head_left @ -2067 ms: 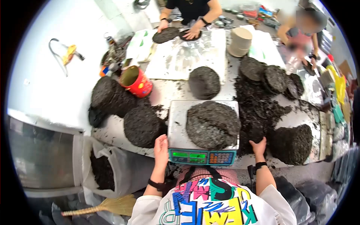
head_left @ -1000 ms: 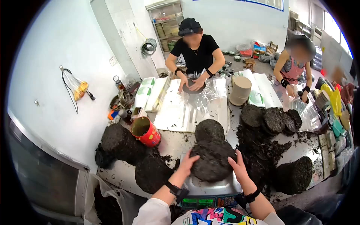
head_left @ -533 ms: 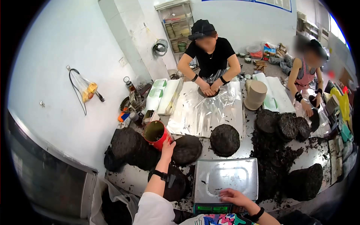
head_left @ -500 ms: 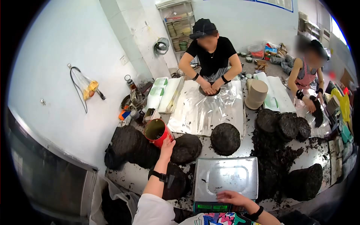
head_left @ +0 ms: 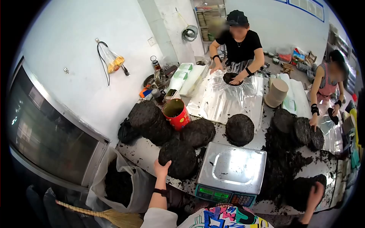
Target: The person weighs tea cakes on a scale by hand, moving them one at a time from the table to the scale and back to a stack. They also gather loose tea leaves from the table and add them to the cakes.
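My left hand point(head_left: 162, 167) is at the lower left edge of a dark round cake point(head_left: 178, 157) of pressed, leaf-like material, its thumb and fingers around the rim. On the far right, my right hand point(head_left: 315, 195) lies with fingers stretched against a thick dark stack point(head_left: 300, 193) of the same material. Between my arms stands a scale point(head_left: 236, 169) with a metal pan and lit green display. A red can point(head_left: 176, 115), open at the top, stands behind the left cake. Beside it are a tall dark stack point(head_left: 148, 119) and another cake point(head_left: 197, 132).
A single dark cake point(head_left: 240, 130) lies behind the scale. Loose dark crumbs point(head_left: 279, 163) spread right of it. Across the table a co-worker point(head_left: 243, 45) handles a cake on plastic sheets point(head_left: 205, 100); another person point(head_left: 327, 83) works at right. A white sack point(head_left: 138, 186) and broom point(head_left: 119, 217) are lower left.
My left hand has let go of the red can, which now stands on the table, and moved down to the cake. My right hand has gone from the scale to the right stack.
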Available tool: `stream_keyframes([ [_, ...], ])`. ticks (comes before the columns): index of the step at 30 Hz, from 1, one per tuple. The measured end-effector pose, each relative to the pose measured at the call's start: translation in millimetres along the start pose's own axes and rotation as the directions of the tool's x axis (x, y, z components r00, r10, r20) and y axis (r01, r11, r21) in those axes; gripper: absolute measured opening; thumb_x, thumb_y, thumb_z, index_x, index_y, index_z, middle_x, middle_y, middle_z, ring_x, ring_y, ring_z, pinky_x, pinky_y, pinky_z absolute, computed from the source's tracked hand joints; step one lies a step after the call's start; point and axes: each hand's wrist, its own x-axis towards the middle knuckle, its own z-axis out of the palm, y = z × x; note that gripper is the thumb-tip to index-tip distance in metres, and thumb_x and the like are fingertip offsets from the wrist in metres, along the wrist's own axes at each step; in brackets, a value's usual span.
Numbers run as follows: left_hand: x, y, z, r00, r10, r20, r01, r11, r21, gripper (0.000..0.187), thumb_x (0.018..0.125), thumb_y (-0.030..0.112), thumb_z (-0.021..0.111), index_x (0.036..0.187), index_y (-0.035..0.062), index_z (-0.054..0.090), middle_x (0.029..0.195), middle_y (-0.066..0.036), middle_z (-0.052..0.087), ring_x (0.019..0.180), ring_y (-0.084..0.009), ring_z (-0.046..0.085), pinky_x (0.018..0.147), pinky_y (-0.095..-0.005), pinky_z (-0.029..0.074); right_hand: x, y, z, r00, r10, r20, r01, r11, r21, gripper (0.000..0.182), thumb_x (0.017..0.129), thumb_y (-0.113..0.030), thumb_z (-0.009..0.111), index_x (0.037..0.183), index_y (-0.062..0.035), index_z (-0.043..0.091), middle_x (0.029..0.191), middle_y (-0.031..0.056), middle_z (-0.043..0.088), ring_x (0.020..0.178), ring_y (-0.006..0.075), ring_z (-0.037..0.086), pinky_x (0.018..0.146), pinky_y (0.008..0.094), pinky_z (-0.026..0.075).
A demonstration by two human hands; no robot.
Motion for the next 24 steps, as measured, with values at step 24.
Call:
stream_keyframes([
  [24,-27,68,-14,0.995,-0.086,-0.046,0.096,0.953,0.289,0.064,0.073,0.030,0.076,0.116,-0.0081,0.046,0.113,-0.025,0.055,0.103,-0.0385,0.055,0.087,-0.0431,0.047,-8,51,-36,0.838,0.494,0.232,-0.416,0.303,0.858,0.050,0.082,-0.018,0.065,0.122,0.0047,0.048,0.117,0.0151,0.055,0.103,0.0248,0.055,0.091,0.0364,0.043],
])
